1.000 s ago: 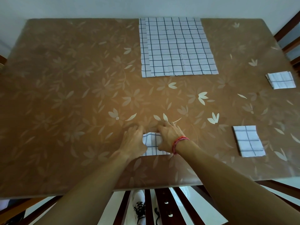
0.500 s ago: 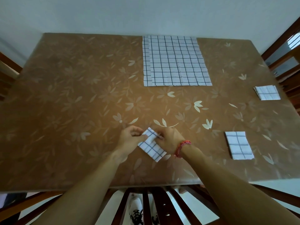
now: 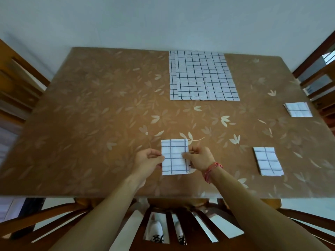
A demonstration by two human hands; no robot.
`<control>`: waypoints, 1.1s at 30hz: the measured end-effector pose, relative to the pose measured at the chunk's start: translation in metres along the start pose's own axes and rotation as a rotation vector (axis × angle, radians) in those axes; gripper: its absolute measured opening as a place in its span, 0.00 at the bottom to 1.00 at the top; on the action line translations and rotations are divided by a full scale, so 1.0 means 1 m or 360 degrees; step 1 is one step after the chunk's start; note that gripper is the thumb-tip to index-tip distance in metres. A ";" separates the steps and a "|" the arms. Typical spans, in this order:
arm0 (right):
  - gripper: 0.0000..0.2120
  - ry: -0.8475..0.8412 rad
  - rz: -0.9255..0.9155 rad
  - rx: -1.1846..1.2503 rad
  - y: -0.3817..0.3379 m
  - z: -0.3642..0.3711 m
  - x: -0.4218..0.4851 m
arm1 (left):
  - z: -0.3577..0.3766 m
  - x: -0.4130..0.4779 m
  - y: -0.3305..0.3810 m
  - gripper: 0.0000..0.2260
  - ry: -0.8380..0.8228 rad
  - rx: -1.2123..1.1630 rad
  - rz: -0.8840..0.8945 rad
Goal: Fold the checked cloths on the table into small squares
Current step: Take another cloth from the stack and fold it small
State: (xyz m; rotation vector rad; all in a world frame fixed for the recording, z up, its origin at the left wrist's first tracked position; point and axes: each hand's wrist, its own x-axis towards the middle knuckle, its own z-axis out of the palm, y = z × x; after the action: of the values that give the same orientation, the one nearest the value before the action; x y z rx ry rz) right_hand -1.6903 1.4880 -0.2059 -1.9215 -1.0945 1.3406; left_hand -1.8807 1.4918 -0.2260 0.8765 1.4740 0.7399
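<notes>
A small folded white cloth with dark checks [image 3: 174, 156] is held over the brown table [image 3: 90, 124] near its front edge. My left hand [image 3: 148, 161] pinches its left edge. My right hand [image 3: 198, 158], with a red band at the wrist, pinches its right edge. Two folded checked squares lie to the right, one near the front [image 3: 268, 161] and one by the right edge [image 3: 298, 109]. Unfolded checked cloths [image 3: 201, 76] lie flat in a stack at the back of the table.
The table has a brown leaf-patterned cover. Wooden chairs stand at the left [image 3: 16, 82] and right [image 3: 319, 69] sides. A chair back [image 3: 172, 223] sits below the table's front edge, with white shoes visible through its slats. A pale wall is behind.
My hands stopped pressing the folded cloth flat, picked it up by its sides and turned it square. The view has tilted up and back, showing more wall.
</notes>
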 end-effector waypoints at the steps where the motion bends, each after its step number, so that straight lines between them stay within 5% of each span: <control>1: 0.09 -0.0010 0.0023 0.0011 0.000 0.003 -0.002 | -0.003 0.000 0.000 0.04 0.0027 0.0054 0.0025; 14: 0.05 0.0141 0.0224 0.0131 0.005 0.032 0.007 | -0.027 0.021 -0.016 0.03 0.0145 0.0277 0.0074; 18: 0.11 0.0108 0.0263 0.0078 0.011 0.045 0.022 | -0.028 0.035 -0.020 0.05 0.0209 0.0270 0.0037; 33: 0.07 0.0231 0.0245 -0.0247 0.019 0.076 0.066 | -0.036 0.075 -0.033 0.06 0.0259 0.0709 0.0075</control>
State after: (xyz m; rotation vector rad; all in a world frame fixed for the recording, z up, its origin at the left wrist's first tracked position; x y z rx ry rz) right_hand -1.7441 1.5337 -0.2799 -2.2182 -1.0226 1.2027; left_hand -1.9203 1.5411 -0.2896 1.2117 1.8064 0.5318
